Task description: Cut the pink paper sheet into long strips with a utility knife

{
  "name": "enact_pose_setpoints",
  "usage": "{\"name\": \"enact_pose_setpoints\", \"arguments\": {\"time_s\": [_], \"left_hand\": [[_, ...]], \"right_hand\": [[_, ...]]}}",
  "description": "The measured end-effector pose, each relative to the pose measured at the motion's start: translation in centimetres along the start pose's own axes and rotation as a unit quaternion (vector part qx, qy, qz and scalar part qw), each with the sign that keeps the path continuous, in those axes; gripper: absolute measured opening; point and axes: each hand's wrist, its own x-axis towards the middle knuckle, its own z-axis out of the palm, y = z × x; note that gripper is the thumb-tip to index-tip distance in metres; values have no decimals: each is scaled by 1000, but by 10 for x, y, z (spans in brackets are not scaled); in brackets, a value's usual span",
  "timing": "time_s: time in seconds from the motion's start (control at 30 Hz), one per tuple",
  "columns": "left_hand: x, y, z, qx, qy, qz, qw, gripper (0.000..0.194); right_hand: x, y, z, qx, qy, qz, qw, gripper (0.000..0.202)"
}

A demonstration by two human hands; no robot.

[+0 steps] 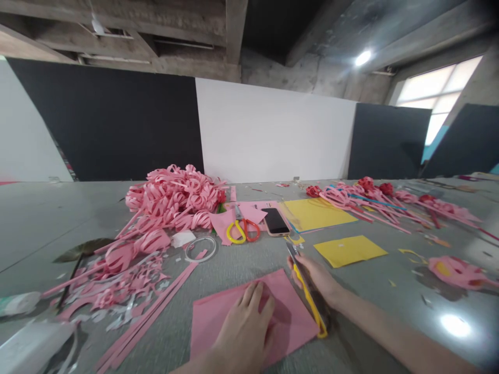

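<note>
Pink sheet (288,306) lies on the grey table (156,353) at the lower centre of the frame, under your left hand (247,322). You have that hand palm down on the paper, its fingers extended and only slightly apart, pressing on the sheet and gripping nothing that shows. Your right hand (312,275), just beside the sheet's right edge, has its fingers closed around a yellow-and-dark cutter (307,288). The cutter slants from its metal tip, near the centre, down to its yellow end by the sheet's right corner; you cannot tell whether it touches the paper.

Beyond the sheet, near the middle, you have scissors (242,230) with one yellow and one red handle, lying on pink paper scraps with the blades pointing away from you. A phone (276,222) lies just right of them, its screen dark. To the right of your cutter is a small yellow sheet (350,251), with a larger yellow sheet (317,214) behind it. At left of centre sits a heap of looped pink strips (175,197), and nearer you at lower left, long pink strips (146,322) run beside cut scraps.
</note>
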Motion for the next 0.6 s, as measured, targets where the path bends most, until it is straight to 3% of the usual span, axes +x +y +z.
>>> {"name": "enact_pose_setpoints", "arguments": {"time_s": [0.17,0.23,0.3,0.43,0.6], "left_hand": [[2,2,-4,27,15,1,1000,22],[2,3,-6,39,11,-4,999,21],[1,4,-7,51,8,-6,999,21],[1,3,-2,81,20,-4,996,32],[0,1,4,89,33,-29,995,33]], "right_hand": [[4,-30,-7,-20,-44,-58,997,25],[6,-44,-10,-101,-63,-113,987,25],[8,-52,-11,-230,-63,-171,956,25],[12,-44,-7,-478,-45,-258,839,22],[12,-19,-1,-658,-80,-335,670,23]]}}
